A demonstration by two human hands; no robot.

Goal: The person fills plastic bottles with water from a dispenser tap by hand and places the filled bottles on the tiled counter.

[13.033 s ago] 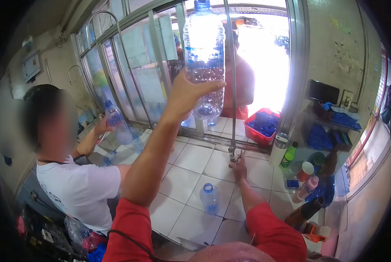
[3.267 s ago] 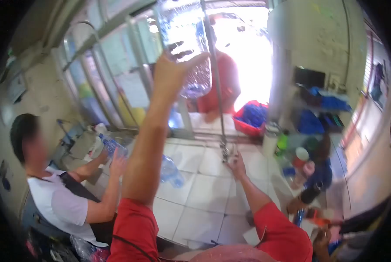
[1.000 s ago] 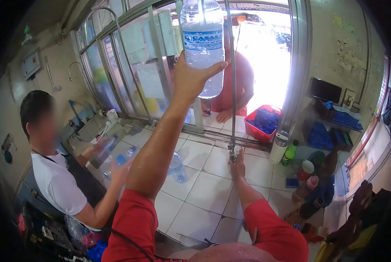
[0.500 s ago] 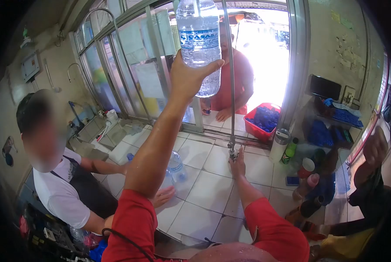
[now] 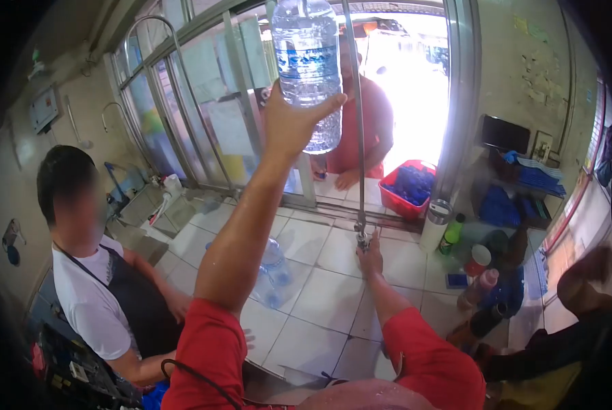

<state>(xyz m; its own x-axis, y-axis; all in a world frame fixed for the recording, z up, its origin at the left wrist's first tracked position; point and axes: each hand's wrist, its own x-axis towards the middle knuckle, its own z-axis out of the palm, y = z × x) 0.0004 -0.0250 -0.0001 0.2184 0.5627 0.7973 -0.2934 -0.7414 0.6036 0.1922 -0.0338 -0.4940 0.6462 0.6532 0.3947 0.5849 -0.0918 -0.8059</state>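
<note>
Raised high, my left hand point(image 5: 293, 121) is closed around a clear plastic water bottle point(image 5: 308, 82) with a blue label. The bottle is upright and a thin spout enters its top, which the frame cuts off. Lower down, my right hand point(image 5: 370, 258) grips the small metal valve point(image 5: 362, 239) at the foot of a tall metal pipe point(image 5: 362, 164). On the white tiled counter point(image 5: 313, 294), clear plastic bottles point(image 5: 273, 263) stand and lie behind my left forearm, partly hidden by it.
A co-worker in a dark apron point(image 5: 138, 294) stands at left. Across the window, a person in red point(image 5: 367, 123) leans on the ledge beside a red basin point(image 5: 405, 205) of blue items. At right are a tumbler point(image 5: 436, 225), a green bottle point(image 5: 452, 234) and a red cup point(image 5: 479, 258).
The co-worker's hand has drawn back from the bottles on the counter toward the body. My hands keep their places on the bottle and the valve. The view has shifted slightly.
</note>
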